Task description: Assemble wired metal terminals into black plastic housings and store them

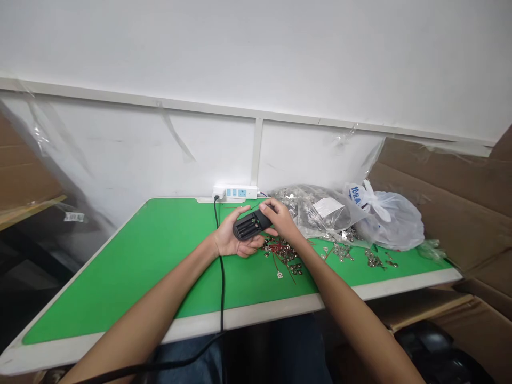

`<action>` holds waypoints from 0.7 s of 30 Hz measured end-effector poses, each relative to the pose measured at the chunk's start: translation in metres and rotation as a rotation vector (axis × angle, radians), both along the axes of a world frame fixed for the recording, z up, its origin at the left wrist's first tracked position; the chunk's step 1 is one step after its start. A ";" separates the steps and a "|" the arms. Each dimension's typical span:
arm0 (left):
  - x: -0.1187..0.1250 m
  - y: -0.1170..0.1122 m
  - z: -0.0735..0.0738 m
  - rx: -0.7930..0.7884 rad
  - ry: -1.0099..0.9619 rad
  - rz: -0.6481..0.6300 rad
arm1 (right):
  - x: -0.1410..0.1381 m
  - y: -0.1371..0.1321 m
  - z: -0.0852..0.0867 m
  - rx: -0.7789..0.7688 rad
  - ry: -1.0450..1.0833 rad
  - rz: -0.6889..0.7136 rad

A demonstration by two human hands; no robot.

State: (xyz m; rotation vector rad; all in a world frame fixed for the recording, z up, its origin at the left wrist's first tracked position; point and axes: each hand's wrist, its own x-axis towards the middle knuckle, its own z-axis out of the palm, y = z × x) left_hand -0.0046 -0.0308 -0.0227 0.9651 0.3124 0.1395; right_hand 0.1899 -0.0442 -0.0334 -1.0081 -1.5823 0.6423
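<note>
A black handheld device (247,227) with an uncovered battery compartment is held above the table, its compartment side facing up. It resembles a remote control, but its front is hidden. My left hand (227,238) cradles the near end from beneath, fingers curled under it and thumb off to the side. At the far end, my right hand (281,217) grips the device with the thumb pressed on top. Just below and right of the hands lies a pile of small metal parts with red wires (282,250). One small white piece (279,275) lies at its front.
A white power strip (242,191) stands against the wall, and a black cable (223,277) runs from it over the green tabletop (120,282). A clear bag of metal parts (310,213) and a white plastic bag (394,221) sit at right. Cardboard (436,197) flanks the table.
</note>
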 end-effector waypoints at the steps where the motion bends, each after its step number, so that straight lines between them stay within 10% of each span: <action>1: 0.000 0.001 0.000 0.003 -0.007 -0.001 | 0.001 0.000 0.001 -0.005 0.013 -0.024; 11: -0.002 0.007 0.003 0.182 -0.112 0.186 | 0.017 0.019 0.000 -0.158 0.255 -0.296; 21: 0.010 0.006 -0.002 0.881 -0.034 0.978 | 0.011 0.017 0.002 -0.558 0.697 0.015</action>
